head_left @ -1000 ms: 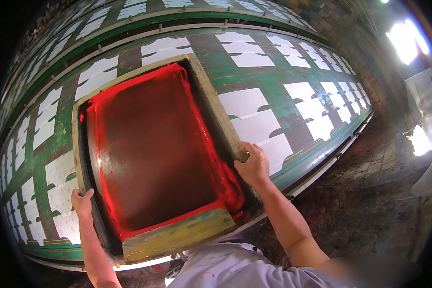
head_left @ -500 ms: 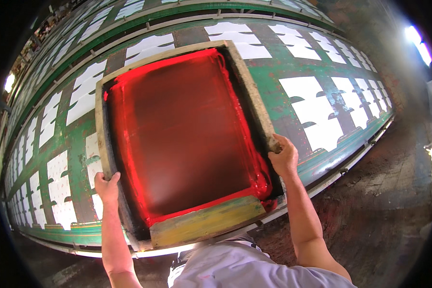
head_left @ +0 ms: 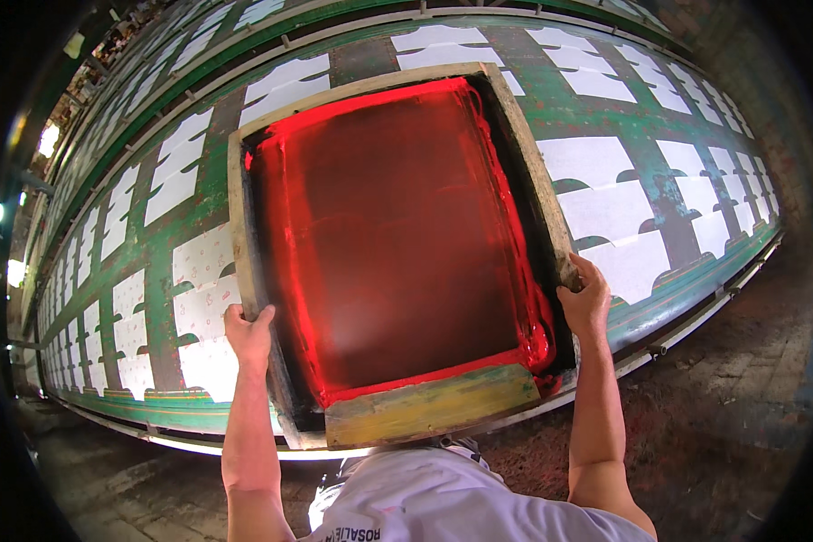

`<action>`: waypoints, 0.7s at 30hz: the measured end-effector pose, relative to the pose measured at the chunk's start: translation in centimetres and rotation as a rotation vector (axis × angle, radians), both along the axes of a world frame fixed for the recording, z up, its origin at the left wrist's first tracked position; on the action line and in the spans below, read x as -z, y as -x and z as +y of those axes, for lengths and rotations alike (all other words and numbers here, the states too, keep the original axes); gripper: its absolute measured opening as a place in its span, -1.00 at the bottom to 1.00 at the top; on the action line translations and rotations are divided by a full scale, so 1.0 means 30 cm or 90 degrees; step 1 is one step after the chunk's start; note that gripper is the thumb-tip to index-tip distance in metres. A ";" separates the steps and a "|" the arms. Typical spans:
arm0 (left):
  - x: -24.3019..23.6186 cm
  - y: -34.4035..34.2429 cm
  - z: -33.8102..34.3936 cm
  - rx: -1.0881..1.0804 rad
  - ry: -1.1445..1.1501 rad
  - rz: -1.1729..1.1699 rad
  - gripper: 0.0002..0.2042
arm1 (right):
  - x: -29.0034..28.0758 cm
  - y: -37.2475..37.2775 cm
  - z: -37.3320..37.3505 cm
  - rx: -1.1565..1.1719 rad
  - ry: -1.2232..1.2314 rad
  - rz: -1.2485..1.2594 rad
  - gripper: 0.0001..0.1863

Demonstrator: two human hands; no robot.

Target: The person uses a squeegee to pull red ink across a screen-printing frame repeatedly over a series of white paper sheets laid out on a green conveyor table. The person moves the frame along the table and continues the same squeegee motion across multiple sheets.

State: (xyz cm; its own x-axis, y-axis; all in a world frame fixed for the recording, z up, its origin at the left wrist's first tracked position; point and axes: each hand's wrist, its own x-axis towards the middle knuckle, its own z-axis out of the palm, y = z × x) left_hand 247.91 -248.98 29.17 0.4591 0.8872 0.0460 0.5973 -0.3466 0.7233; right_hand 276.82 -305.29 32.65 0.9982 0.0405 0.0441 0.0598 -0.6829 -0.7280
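Note:
A large wooden printing screen frame (head_left: 242,237) with a mesh soaked in red ink lies across a long green printing table (head_left: 686,221). My left hand (head_left: 249,332) grips the frame's left rail near its lower corner. My right hand (head_left: 584,299) grips the right rail near the lower right corner. A yellow-stained wooden squeegee (head_left: 429,411) rests inside the frame along its near edge, with red ink pooled at its right end.
Rows of white cut fabric pieces (head_left: 607,209) cover the table on both sides of the frame. Those at the left (head_left: 203,271) carry small red marks. A parallel table (head_left: 135,81) runs behind. The dirt floor (head_left: 723,406) lies at the right and below.
The frame, held in both hands, has shifted rightward along the table over the second. Printed white pieces now show at its left.

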 end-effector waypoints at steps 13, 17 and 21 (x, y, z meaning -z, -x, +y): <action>0.002 -0.034 -0.037 -0.002 -0.018 0.110 -0.52 | -0.196 0.495 0.150 -0.662 0.150 -0.161 -0.35; 0.022 -0.052 -0.036 0.014 -0.071 0.144 -0.44 | -0.217 0.653 0.259 -0.792 0.219 -0.133 -0.43; 0.002 -0.050 -0.040 0.024 -0.070 0.196 -0.39 | -0.249 0.689 0.347 -0.694 0.238 -0.169 -0.54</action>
State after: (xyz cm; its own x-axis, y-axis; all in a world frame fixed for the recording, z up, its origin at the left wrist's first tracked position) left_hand 249.41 -250.18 29.12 0.4988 0.8667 -0.0055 0.7677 -0.4389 0.4670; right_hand 256.14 -294.88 40.12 0.3894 0.9197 0.0498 0.8625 -0.3452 -0.3702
